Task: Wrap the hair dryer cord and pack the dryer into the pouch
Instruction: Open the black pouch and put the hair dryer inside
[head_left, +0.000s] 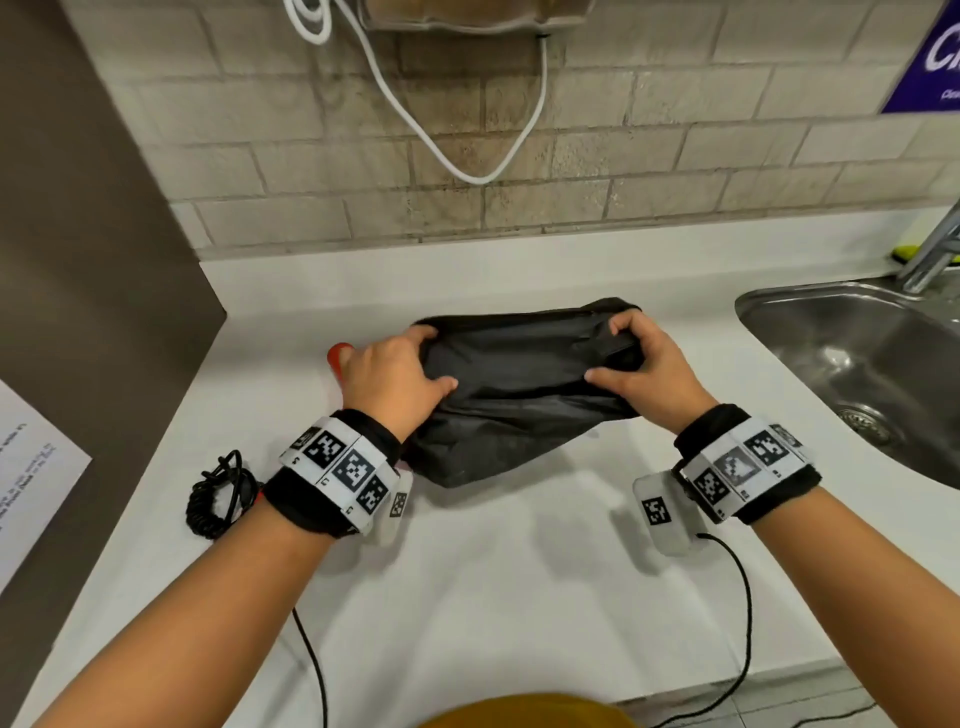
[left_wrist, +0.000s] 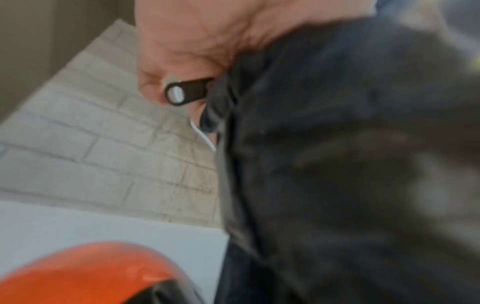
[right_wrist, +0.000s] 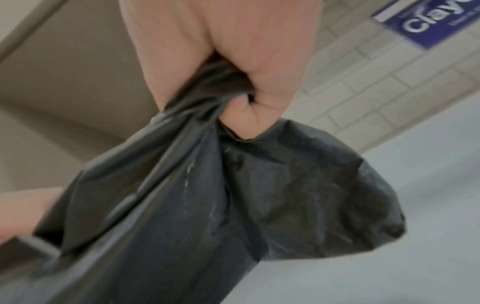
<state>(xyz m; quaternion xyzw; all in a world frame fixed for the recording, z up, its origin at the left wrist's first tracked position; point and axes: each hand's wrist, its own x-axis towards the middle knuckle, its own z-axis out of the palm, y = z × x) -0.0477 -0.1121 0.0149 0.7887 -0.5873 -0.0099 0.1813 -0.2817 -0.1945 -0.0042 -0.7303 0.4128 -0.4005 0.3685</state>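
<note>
A black fabric pouch (head_left: 519, 384) is held just above the white counter (head_left: 493, 571) between both hands. My left hand (head_left: 395, 374) grips its left end, with the black zipper pull (left_wrist: 187, 91) by the fingers. My right hand (head_left: 644, 364) bunches the right end of the pouch (right_wrist: 233, 195) in curled fingers. The orange hair dryer (head_left: 337, 358) lies under my left hand, mostly hidden; its orange body (left_wrist: 85, 275) shows in the left wrist view. Its coiled black cord (head_left: 218, 493) lies bundled on the counter left of my left wrist.
A steel sink (head_left: 872, 374) with a tap (head_left: 935, 249) sits at the right. A white cable (head_left: 467, 130) hangs on the tiled wall behind. A brown panel (head_left: 78, 260) with a paper sheet (head_left: 31, 483) bounds the left side.
</note>
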